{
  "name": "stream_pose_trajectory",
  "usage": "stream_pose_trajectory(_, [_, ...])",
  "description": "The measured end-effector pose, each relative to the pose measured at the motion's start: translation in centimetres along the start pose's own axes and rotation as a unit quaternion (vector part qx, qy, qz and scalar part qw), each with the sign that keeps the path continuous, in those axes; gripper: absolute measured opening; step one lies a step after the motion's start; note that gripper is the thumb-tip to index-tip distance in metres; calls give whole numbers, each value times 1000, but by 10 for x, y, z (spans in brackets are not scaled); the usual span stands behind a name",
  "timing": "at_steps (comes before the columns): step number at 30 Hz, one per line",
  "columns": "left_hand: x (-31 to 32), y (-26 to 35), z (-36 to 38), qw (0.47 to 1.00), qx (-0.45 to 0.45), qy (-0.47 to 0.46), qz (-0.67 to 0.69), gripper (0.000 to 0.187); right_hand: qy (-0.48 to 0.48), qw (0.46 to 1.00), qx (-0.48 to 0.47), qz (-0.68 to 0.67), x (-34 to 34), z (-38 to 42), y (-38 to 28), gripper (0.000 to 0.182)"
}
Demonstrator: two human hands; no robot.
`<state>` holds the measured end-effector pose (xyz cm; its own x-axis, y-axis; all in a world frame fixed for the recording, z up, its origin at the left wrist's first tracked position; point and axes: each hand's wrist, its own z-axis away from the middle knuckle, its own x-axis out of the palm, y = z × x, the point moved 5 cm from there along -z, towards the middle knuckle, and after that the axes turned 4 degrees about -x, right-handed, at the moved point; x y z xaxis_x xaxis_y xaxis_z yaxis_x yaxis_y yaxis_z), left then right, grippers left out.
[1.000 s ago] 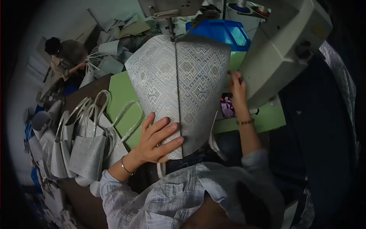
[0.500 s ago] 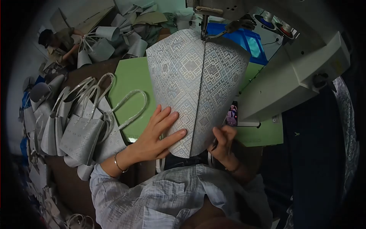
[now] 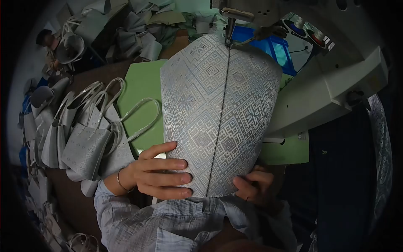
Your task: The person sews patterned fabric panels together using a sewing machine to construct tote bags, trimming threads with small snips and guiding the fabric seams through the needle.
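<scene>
L hand (image 3: 153,177): spread wide, prob steadying ur panel (image 3: 191,122)
R hand (image 3: 257,185): pinching edge, prob guiding
Seam (image 3: 220,122): toward presser foot (image 3: 228,41)

and here's the patterned piece (image 3: 201,143) in silvery grey and pale blue, diamonds and stepped geometric motifs all over, on a green tabletop (image 3: 140,92), beside a blue bin (image 3: 277,50)!
</scene>
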<state>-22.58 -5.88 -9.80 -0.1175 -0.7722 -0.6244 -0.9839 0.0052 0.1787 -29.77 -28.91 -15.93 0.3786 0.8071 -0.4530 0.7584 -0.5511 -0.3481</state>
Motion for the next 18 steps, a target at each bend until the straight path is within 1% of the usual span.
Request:
stream_pose_trajectory(1, [-5,0,1,1000,3,14,-1,27,-6,1000,0,7,1,-6,-4,47])
stream_pose_trajectory(8, [-3,-5,-2,999,4,30,-12,28,-9,1000,7,16,1,-12,1,44])
stream_pose_trajectory(12, [2,-9,-9,999,7,26,-21,28,10,999,-14,48,-6,-15,8,43])
stream_pose_trajectory(14, [0,-11,-12,999,11,28,-25,27,-13,997,-28,65,-9,-22,8,40])
stream_pose_trajectory(18, [-4,-13,-14,999,35,10,-28,25,-3,998,-34,44,-9,-31,11,36])
